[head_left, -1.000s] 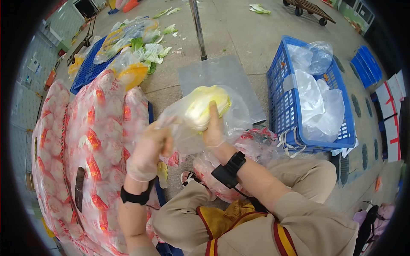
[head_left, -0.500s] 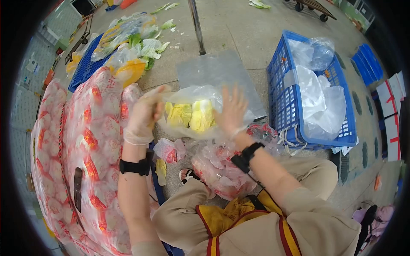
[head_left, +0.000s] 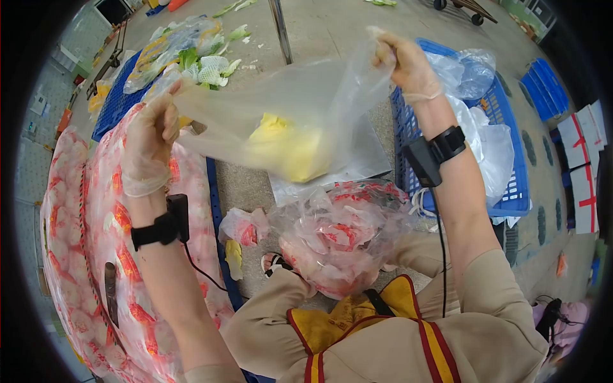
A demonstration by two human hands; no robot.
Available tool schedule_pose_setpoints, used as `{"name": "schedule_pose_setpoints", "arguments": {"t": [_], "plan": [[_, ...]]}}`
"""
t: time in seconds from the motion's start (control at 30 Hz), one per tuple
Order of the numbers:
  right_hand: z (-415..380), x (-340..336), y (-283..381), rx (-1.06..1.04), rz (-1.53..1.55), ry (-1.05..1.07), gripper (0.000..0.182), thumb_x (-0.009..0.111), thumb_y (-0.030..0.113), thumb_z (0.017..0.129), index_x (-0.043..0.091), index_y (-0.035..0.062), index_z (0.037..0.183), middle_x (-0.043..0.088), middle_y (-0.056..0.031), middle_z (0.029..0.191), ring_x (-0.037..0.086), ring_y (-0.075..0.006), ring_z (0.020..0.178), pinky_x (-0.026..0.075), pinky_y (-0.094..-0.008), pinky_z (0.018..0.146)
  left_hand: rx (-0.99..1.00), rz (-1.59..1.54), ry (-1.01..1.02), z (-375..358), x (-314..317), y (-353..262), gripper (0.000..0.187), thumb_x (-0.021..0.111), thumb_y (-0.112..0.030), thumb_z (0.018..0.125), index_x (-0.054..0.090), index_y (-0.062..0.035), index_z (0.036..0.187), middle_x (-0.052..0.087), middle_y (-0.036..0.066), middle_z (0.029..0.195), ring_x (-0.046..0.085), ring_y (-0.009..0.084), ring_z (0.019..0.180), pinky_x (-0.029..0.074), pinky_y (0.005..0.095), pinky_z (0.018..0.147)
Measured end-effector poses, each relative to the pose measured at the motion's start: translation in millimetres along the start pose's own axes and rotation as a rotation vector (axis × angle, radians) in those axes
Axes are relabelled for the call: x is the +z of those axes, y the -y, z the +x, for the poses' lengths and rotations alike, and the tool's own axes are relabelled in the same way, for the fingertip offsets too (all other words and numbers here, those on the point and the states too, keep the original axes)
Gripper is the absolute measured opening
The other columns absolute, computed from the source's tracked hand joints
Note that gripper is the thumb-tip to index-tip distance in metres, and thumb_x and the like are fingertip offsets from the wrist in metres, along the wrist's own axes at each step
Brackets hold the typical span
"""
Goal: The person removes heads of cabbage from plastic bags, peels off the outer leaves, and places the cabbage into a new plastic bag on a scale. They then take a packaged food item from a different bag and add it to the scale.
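A clear plastic bag is stretched wide between my two gloved hands, well above the floor. Its left corner is pinched in my left hand, and its right corner in my right hand, which is raised higher. Yellow cabbage shows through the film, sagging at the middle of the bag and blurred by motion. Underneath lies a flat metal platform with an upright post behind it. Closer to my legs sits a pile of crumpled plastic wrappers with red print.
On my left are large sacks of red-and-white wrapped bundles, with a dark-handled tool on them. A blue crate of plastic bags stands on the right. Leaf scraps lie on a blue pallet at the back left.
Both hands have spread apart and risen, my right hand farther up and to the right. The bag, lying low around the cabbage before, is lifted and pulled wide with the cabbage inside.
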State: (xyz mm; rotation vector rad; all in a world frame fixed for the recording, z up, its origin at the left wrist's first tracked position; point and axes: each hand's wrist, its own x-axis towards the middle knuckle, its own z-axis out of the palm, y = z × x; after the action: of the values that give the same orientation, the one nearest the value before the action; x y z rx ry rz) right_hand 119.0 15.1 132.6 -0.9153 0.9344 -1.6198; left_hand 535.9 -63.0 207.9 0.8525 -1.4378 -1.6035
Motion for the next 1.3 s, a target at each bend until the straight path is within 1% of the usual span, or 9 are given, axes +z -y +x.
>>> {"name": "schedule_pose_setpoints", "arguments": {"t": [0.3,0.57,0.63,0.7,0.77,0.83,1.0,1.1,1.3], "plan": [[-34.8,-5.8,-0.8,0.157,-0.681,-0.353,0.026,0.053,0.02,0.088,0.061,0.0051,0.108,0.049,0.0059,0.069,0.044,-0.0076,0.06,0.038,-0.0228,0.056,-0.145,0.055,0.054,6.5,21.0,97.3,0.032,0.052,-0.026,0.091,0.056,-0.0027,0.113,0.047,-0.003,0.057,0.04,0.0073,0.045,0.03,0.0207,0.042],[-96.7,8.6,36.7,-0.334,-1.226,-0.507,0.056,0.064,0.023,0.08,0.048,-0.0027,0.126,0.063,-0.0111,0.099,0.058,-0.0193,0.086,0.046,-0.0281,0.074,-0.2,0.27,0.132,-8.7,-21.0,109.7,0.028,0.057,-0.029,0.087,0.065,-0.0021,0.082,0.06,0.001,0.07,0.055,0.0088,0.064,0.04,0.0243,0.056],[-123.3,29.9,48.6,-0.672,-1.52,-0.638,0.056,0.066,0.024,0.078,0.05,-0.0031,0.124,0.063,-0.0118,0.099,0.059,-0.0198,0.087,0.046,-0.0282,0.075,-0.235,0.653,-0.115,-15.3,-34.9,108.9,0.028,0.059,-0.029,0.085,0.065,-0.0019,0.083,0.063,0.004,0.072,0.058,0.0145,0.065,0.043,0.0291,0.059],[-153.4,71.3,54.5,-0.626,-0.904,-0.719,0.041,0.065,0.023,0.077,0.059,-0.0018,0.109,0.064,-0.0124,0.095,0.06,-0.02,0.085,0.047,-0.0293,0.075,0.035,0.769,-0.41,-40.7,-1.1,62.5,0.028,0.06,-0.03,0.083,0.065,-0.0025,0.083,0.063,0.006,0.072,0.059,0.0183,0.066,0.044,0.0311,0.061],[-179.4,76.9,13.7,-0.537,-0.692,-0.239,0.022,0.061,0.018,0.077,0.063,-0.0002,0.09,0.065,-0.0117,0.084,0.06,-0.0167,0.078,0.048,-0.0307,0.071,0.285,0.869,-0.7,-62.5,28.4,42.3,0.028,0.061,-0.031,0.081,0.065,-0.0031,0.083,0.064,0.009,0.073,0.06,0.0221,0.066,0.045,0.0332,0.063],[-187.7,103.5,-29.6,-0.054,-0.829,0.318,0.022,0.056,0.023,0.08,0.065,0.0032,0.079,0.064,-0.011,0.071,0.06,-0.0206,0.066,0.048,-0.0352,0.065,0.579,0.953,-0.367,-75.6,46.9,45.0,0.026,0.062,-0.03,0.078,0.065,-0.0047,0.082,0.065,0.014,0.077,0.062,0.0284,0.07,0.047,0.0369,0.065],[-219.3,69.8,-210.5,0.384,-1.483,0.704,0.026,0.052,0.027,0.083,0.069,0.0092,0.09,0.067,-0.0147,0.083,0.064,-0.0279,0.075,0.049,-0.0401,0.071,0.0,1.508,0.987,-116.8,110.7,179.8,0.02,0.056,-0.021,0.076,0.066,-0.0079,0.087,0.065,0.018,0.084,0.063,0.0357,0.084,0.049,0.0446,0.078],[-263.3,34.1,-253.9,0.688,-1.286,0.412,0.027,0.048,0.027,0.085,0.069,0.013,0.095,0.068,-0.0147,0.091,0.065,-0.0281,0.081,0.05,-0.0422,0.074,0.309,1.291,0.799,-154.9,94.7,347.3,0.024,0.052,-0.026,0.078,0.07,-0.0128,0.086,0.068,0.015,0.09,0.065,0.034,0.084,0.05,0.0438,0.079],[-310.9,-46.4,-293.9,0.781,-1.558,0.803,0.035,0.056,0.027,0.081,0.064,0.0164,0.113,0.066,-0.0094,0.107,0.063,-0.0272,0.099,0.049,-0.0393,0.082,-0.207,1.812,0.875,-203.0,82.9,353.7,0.039,0.038,-0.032,0.09,0.069,-0.0099,0.1,0.065,0.013,0.109,0.064,0.0268,0.097,0.049,0.0407,0.082]]}}
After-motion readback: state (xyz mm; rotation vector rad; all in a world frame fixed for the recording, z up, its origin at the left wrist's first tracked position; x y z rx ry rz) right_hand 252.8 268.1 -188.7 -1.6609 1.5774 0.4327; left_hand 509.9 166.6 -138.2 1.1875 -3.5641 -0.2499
